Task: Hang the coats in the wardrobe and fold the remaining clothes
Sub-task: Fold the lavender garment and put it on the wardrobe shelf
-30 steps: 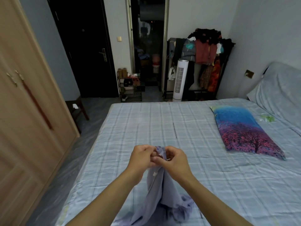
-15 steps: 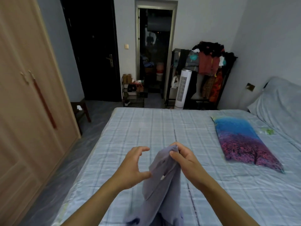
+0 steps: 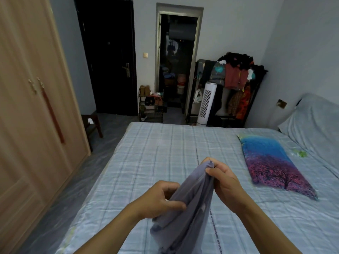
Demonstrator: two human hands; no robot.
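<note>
Thin lavender-grey fabric garment (image 3: 190, 204), soft and limp, is held up above the near part of the bed with the pale blue checked sheet (image 3: 156, 153); its lower end runs out of view at the bottom edge. The top edge is pinched by the right hand (image 3: 222, 182) between thumb and fingers. Lower down, a fold at the left side is gripped by the left hand (image 3: 161, 198), thumb across the cloth. The hands are set apart, one higher than the other, both clamped on the cloth.

The cloth is judged light and without stiffness: it hangs in long folds and collapses below the grip. No slipperiness can be told. Nothing fragile is seen; small pale marks on the fabric cannot be identified. What kind of garment it is cannot be told.

Hold is best taken at seams or corners, where the cloth is doubled, so that it can be spread flat on the bed for folding. A grip mid-panel would likely only bunch it.

The light wooden wardrobe (image 3: 33, 107) stands shut on the left. A blue and purple tree-print pillow (image 3: 271, 165) lies on the right of the bed, well apart from the garment.
</note>
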